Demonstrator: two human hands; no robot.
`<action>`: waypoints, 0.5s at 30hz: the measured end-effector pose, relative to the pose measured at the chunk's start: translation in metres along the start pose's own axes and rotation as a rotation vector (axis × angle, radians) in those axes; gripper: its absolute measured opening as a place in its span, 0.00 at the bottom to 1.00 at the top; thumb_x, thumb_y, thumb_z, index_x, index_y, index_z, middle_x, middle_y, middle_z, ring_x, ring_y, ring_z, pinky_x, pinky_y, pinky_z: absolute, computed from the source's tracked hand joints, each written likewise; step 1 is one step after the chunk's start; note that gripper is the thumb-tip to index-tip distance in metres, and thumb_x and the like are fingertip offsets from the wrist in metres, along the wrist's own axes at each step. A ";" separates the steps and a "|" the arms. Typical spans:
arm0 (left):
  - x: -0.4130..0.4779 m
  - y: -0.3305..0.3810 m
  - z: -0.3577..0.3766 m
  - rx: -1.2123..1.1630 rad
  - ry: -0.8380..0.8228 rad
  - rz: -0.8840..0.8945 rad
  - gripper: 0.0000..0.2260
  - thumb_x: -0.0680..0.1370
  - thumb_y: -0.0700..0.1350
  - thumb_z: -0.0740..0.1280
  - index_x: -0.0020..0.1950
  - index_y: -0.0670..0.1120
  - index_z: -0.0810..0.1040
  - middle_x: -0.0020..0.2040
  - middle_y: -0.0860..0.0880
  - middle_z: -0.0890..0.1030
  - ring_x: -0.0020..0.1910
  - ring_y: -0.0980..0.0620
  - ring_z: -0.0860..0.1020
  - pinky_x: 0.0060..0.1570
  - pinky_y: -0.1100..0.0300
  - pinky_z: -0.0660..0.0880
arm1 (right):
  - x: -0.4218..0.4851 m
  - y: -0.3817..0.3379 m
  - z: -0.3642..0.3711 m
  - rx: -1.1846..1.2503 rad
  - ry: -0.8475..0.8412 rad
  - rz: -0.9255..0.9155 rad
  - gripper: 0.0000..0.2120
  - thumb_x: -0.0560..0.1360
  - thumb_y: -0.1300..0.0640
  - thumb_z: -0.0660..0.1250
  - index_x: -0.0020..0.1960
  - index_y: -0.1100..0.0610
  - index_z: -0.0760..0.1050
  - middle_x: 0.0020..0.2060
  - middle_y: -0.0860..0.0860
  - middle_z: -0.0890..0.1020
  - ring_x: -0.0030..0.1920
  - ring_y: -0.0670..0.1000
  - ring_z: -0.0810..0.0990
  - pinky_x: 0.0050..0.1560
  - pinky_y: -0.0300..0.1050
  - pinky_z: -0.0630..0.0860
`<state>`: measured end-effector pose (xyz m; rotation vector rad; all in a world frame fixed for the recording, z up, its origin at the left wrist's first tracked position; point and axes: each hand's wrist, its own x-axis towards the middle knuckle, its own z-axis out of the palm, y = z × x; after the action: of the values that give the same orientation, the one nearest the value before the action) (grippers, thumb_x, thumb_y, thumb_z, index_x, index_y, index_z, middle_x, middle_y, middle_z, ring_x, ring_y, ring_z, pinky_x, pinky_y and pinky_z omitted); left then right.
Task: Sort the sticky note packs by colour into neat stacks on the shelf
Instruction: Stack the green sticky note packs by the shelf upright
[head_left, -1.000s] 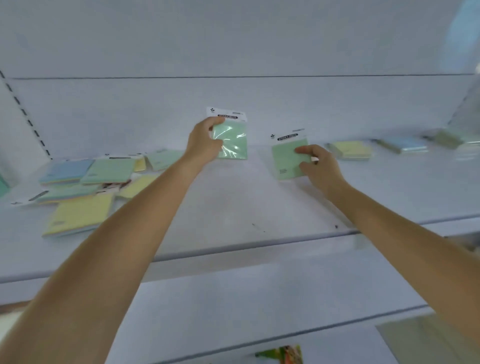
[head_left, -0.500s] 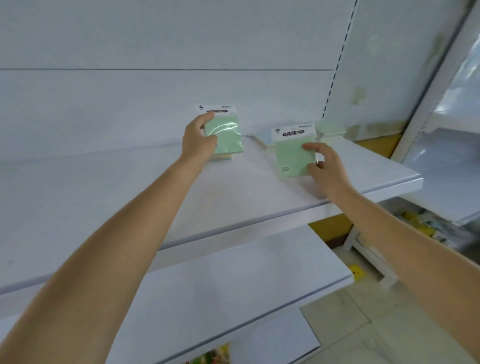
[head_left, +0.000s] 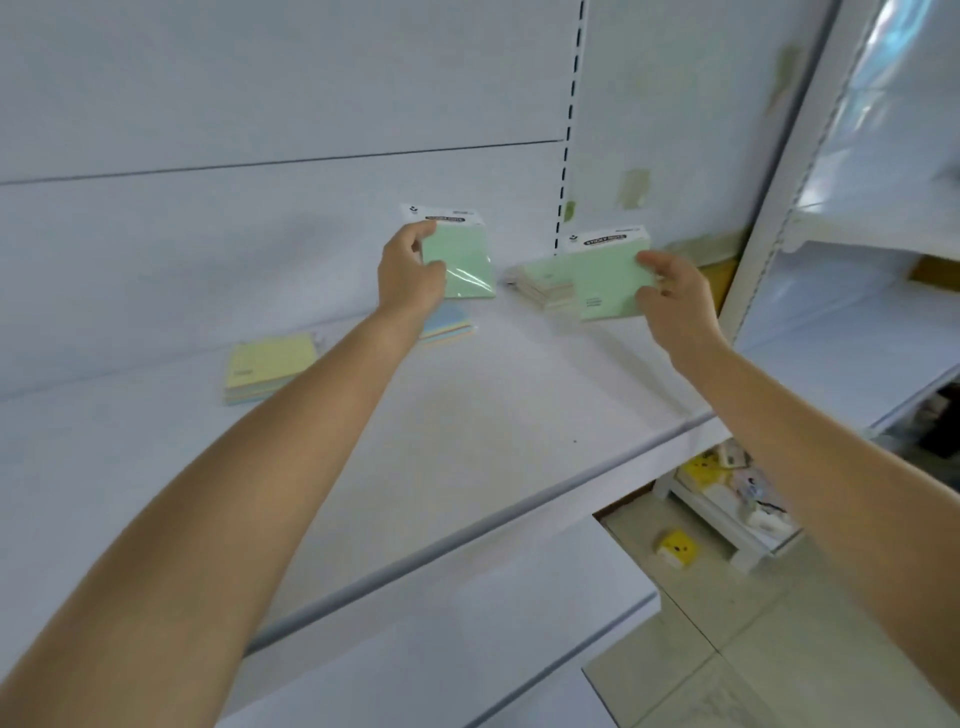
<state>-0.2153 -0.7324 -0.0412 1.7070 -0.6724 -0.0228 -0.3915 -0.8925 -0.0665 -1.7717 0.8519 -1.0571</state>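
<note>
My left hand (head_left: 410, 275) grips a green sticky note pack (head_left: 462, 257) with a white header, held upright above the white shelf (head_left: 467, 415). My right hand (head_left: 672, 291) pinches a second green pack (head_left: 605, 275) by its right edge, just in front of a low green stack (head_left: 543, 283) at the shelf's back right. A blue-topped stack (head_left: 449, 325) lies below my left hand, partly hidden by my wrist. A yellow-topped stack (head_left: 267, 366) lies further left.
A slotted upright (head_left: 569, 130) divides the white back panel. A lower shelf (head_left: 415, 649) juts out beneath. At the right stands another white shelf unit (head_left: 779, 208); on the tiled floor lie a yellow box (head_left: 675, 548) and a low rack of small goods (head_left: 748, 499).
The view has swung right along the shelf; both hands carried their green packs to its right end. The right pack now sits close in front of the green stack.
</note>
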 end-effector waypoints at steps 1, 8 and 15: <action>0.004 0.002 0.009 -0.004 -0.002 0.000 0.22 0.73 0.31 0.60 0.66 0.43 0.72 0.66 0.44 0.73 0.65 0.50 0.71 0.62 0.62 0.69 | 0.012 0.000 -0.004 -0.002 0.003 0.015 0.22 0.73 0.70 0.55 0.65 0.59 0.70 0.54 0.51 0.71 0.48 0.51 0.71 0.41 0.38 0.70; 0.026 0.000 0.045 0.053 0.077 -0.015 0.22 0.74 0.32 0.61 0.68 0.43 0.71 0.68 0.45 0.73 0.67 0.50 0.71 0.67 0.61 0.66 | 0.092 -0.006 0.010 -0.077 -0.166 0.033 0.21 0.75 0.67 0.56 0.67 0.58 0.70 0.56 0.52 0.73 0.51 0.50 0.72 0.47 0.38 0.72; 0.032 0.002 0.060 0.079 0.221 -0.034 0.22 0.73 0.32 0.61 0.67 0.42 0.72 0.67 0.44 0.74 0.67 0.49 0.72 0.67 0.57 0.69 | 0.130 0.007 0.043 -0.203 -0.410 -0.041 0.14 0.74 0.65 0.57 0.52 0.56 0.78 0.47 0.55 0.80 0.49 0.55 0.77 0.49 0.46 0.76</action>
<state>-0.2120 -0.7999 -0.0438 1.7656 -0.4852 0.1684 -0.3005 -0.9933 -0.0439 -2.0880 0.6846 -0.6123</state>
